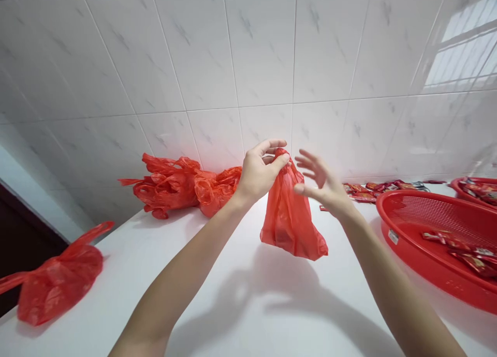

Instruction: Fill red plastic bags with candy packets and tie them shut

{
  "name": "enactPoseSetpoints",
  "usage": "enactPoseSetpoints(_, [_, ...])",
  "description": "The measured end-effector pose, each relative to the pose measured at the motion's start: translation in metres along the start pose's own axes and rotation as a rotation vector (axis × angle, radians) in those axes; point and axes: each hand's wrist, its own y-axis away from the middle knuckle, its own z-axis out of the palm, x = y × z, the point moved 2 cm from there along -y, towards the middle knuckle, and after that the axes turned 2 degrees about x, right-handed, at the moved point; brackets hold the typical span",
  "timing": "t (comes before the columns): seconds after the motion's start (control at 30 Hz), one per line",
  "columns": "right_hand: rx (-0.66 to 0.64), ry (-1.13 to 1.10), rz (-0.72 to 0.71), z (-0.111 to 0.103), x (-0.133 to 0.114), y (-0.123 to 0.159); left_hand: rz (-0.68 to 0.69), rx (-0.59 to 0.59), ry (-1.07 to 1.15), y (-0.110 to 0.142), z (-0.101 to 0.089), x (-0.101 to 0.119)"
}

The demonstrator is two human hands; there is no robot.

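Note:
A thin red plastic bag (pixel 289 220) hangs above the white table, its gathered top pinched in the fingers of my left hand (pixel 266 165). The lower part of the bag spreads out, and its contents cannot be made out. Just to the right of the bag, my right hand (pixel 320 178) is raised with its fingers apart and holds nothing. The shadows of both arms and the bag fall on the tabletop below.
Bunched red plastic bags (pixel 171 183) stand by the tiled wall at the back left. Another red bag (pixel 60 284) sits at the left table edge. On the right is a red plastic basket (pixel 411 248) with small red packets (pixel 473 258); more packets (pixel 361 194) lie behind it.

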Motion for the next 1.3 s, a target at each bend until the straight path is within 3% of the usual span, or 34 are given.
enactPoseSetpoints(0.13, [-0.138,-0.087,0.177,0.024,0.034,0.028,0.01,0.047,0.011,0.001,0.0,-0.01])
enactPoseSetpoints(0.27, [0.053,-0.274,0.376,0.032,0.053,0.043,0.004,0.073,-0.01,0.001,-0.01,-0.024])
enactPoseSetpoints(0.43, [0.389,-0.687,0.668,0.015,0.067,0.037,0.025,0.246,0.011,-0.001,-0.039,-0.035])
enactPoseSetpoints(0.53, [0.407,-0.758,0.735,0.01,0.07,0.032,0.019,0.306,0.018,0.001,-0.053,-0.043])
enactPoseSetpoints(0.7, [0.344,-0.84,0.842,0.014,0.072,0.03,-0.016,0.244,0.047,0.019,-0.066,-0.076])
enactPoseSetpoints(0.8, [0.321,-0.857,0.871,0.014,0.077,0.029,-0.124,0.179,0.044,0.033,-0.072,-0.106])
enactPoseSetpoints(0.9, [0.281,-0.842,0.852,0.013,0.083,0.029,-0.237,0.04,0.096,0.04,-0.071,-0.132])
enactPoseSetpoints(1.07, [0.243,-0.847,0.844,0.009,0.085,0.029,-0.247,-0.143,0.111,0.037,-0.059,-0.144])
enactPoseSetpoints(1.17, [0.236,-0.833,0.833,0.006,0.083,0.028,-0.268,-0.133,0.101,0.031,-0.052,-0.138])
enactPoseSetpoints(1.3, [0.302,-0.781,0.797,0.0,0.087,0.026,-0.288,-0.016,0.158,0.024,-0.045,-0.129])
